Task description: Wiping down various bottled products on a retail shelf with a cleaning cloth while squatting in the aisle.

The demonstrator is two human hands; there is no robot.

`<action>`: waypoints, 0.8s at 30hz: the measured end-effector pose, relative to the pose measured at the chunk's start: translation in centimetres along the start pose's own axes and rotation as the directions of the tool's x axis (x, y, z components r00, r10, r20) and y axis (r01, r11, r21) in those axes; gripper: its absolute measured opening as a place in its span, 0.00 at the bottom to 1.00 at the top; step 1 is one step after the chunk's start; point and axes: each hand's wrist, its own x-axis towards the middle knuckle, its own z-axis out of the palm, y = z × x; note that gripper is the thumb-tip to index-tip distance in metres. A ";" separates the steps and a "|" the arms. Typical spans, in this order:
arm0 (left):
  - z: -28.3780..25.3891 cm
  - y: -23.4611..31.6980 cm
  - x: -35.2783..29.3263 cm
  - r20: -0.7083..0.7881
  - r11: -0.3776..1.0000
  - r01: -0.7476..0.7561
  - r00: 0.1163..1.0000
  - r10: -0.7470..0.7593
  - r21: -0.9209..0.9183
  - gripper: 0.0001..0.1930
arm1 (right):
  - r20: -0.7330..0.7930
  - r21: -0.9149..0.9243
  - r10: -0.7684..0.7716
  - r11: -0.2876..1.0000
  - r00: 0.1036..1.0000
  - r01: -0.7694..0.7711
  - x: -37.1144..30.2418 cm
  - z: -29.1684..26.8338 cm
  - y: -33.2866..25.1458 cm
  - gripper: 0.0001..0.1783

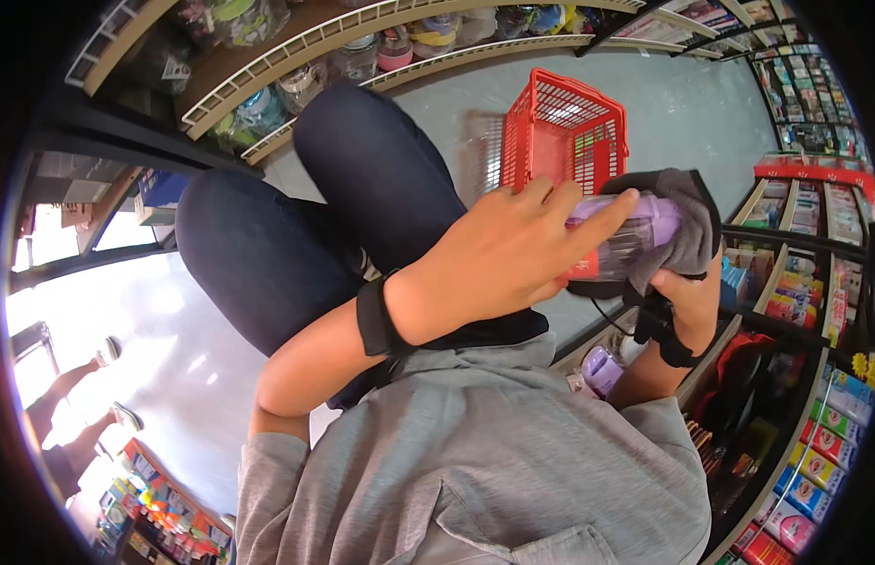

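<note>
A clear plastic bottle (pixel 618 247) with a purple top and a red label lies sideways between my hands. My left hand (pixel 503 250) grips its near end, with the index finger stretched along the side. On the other side my right hand (pixel 687 294) holds a dark grey cloth (pixel 699 212) wrapped about the purple top. Most of the right fingers are hidden behind the cloth and bottle. A black band circles each wrist.
A red plastic basket (pixel 533 141) stands on the grey floor (pixel 682 104) just beyond my hands. Shelves with bottles (pixel 395 49) run across the far side. Packed shelves (pixel 823 443) rise at the right, with another purple item (pixel 603 369) low beside my right arm. Another person's legs (pixel 70 391) show at left.
</note>
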 end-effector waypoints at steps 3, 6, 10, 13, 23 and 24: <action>2.3 -1.3 0.9 -0.190 0.981 -0.049 0.978 0.085 0.188 0.46 | -0.111 -0.013 -0.038 0.999 0.993 0.037 -0.4 -0.6 2.6 0.40; 0.2 -2.7 0.4 -0.182 0.959 0.050 0.983 0.002 0.280 0.44 | -0.540 -0.211 0.038 0.961 0.841 -0.179 2.4 -3.1 7.6 0.35; -3.8 -5.2 -1.1 0.100 0.918 0.152 0.974 -0.201 0.366 0.35 | -0.659 -0.405 -0.134 0.893 0.740 -0.199 9.0 -5.6 22.9 0.34; -6.7 -6.9 -0.9 0.161 0.865 0.179 0.946 -0.283 0.469 0.32 | -0.628 -0.553 -0.182 0.788 0.757 -0.270 13.7 -5.0 32.8 0.38; -9.5 -16.0 -3.4 0.042 0.799 0.541 0.821 -0.570 0.262 0.29 | -0.405 -0.568 0.147 0.733 0.903 -0.374 24.1 -3.5 45.9 0.44; -9.4 -17.0 -3.7 0.019 0.798 0.560 0.816 -0.578 0.223 0.29 | -0.337 -0.515 0.122 0.806 0.934 -0.291 24.6 -3.5 46.6 0.43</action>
